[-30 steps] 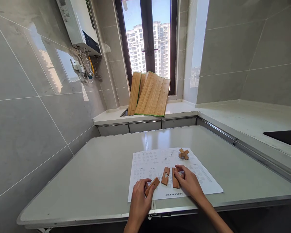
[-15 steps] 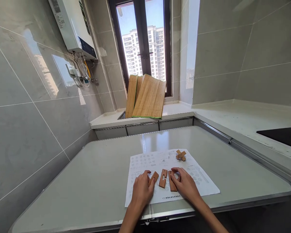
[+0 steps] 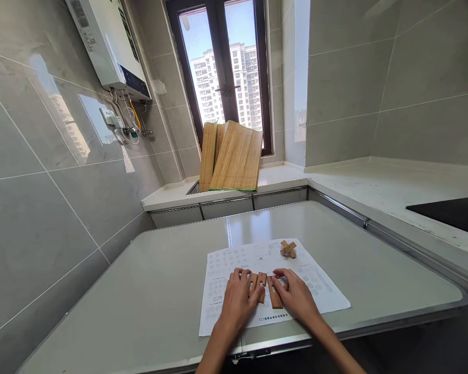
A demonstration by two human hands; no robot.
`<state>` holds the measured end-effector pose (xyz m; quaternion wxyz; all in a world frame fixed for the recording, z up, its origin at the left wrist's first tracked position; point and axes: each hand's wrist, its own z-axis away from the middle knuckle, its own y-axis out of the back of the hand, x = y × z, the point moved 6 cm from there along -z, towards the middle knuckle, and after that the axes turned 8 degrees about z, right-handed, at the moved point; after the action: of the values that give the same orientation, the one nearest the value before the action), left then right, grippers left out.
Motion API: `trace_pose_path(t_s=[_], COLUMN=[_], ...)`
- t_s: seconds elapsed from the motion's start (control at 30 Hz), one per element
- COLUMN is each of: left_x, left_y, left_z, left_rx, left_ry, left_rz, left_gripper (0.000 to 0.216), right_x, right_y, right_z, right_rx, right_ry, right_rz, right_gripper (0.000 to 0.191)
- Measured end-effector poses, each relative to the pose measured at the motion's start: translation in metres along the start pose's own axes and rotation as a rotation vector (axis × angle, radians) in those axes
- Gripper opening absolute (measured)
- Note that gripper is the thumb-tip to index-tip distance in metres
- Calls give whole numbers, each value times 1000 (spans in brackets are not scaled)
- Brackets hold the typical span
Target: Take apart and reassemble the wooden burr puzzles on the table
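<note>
Three flat brown wooden puzzle pieces with cut-out slots lie side by side on a printed paper sheet (image 3: 228,259). My left hand (image 3: 238,298) curls round the left puzzle piece (image 3: 252,282) and partly hides it; the thumb reaches to the lower part of the middle puzzle piece (image 3: 262,279). Those two pieces lie close together. The right puzzle piece (image 3: 275,299), slightly tilted, is held along its right side by the thumb and fingers of my right hand (image 3: 297,297). A small gap separates it from the middle one.
A cross-shaped wooden puzzle (image 3: 288,249) stands at the sheet's far right. The pale table (image 3: 159,291) meets a white counter (image 3: 347,182); a folded bamboo mat (image 3: 236,158) leans by the window. A black hob edge (image 3: 452,214) shows at right.
My left hand has moved right with the left puzzle piece, turning it more upright and bringing it up to the middle piece. My right hand stays at the right piece. The view has shifted slightly.
</note>
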<state>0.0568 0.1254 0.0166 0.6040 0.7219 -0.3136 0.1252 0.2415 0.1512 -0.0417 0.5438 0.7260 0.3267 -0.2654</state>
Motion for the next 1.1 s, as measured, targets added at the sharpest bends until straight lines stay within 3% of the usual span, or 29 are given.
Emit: trace_pose_path(t_s=[0.23,0.43,0.67,0.9,1.1], left_x=[25,23,-6,-51,-82], left_y=[-30,-41,-37,-9,9], left_z=[-1,-2,-15,-27,-30], left_rx=[-91,-131,-61,74,137], left_ry=[-114,-129,-41,133,200], left_rz=[36,-105,-221,-280,-324], left_gripper=[71,58,55,55,56], right_x=[1,2,1,-1,0], right_y=[3,2,4,6,6], right_z=[-2,-1,1,2,2], right_rx=[27,45,61,59,54], right_ry=[9,-6,-23,-30,-36], right_rz=[-32,-33,-22,-10,0], right_gripper=[35,35,34,31,31])
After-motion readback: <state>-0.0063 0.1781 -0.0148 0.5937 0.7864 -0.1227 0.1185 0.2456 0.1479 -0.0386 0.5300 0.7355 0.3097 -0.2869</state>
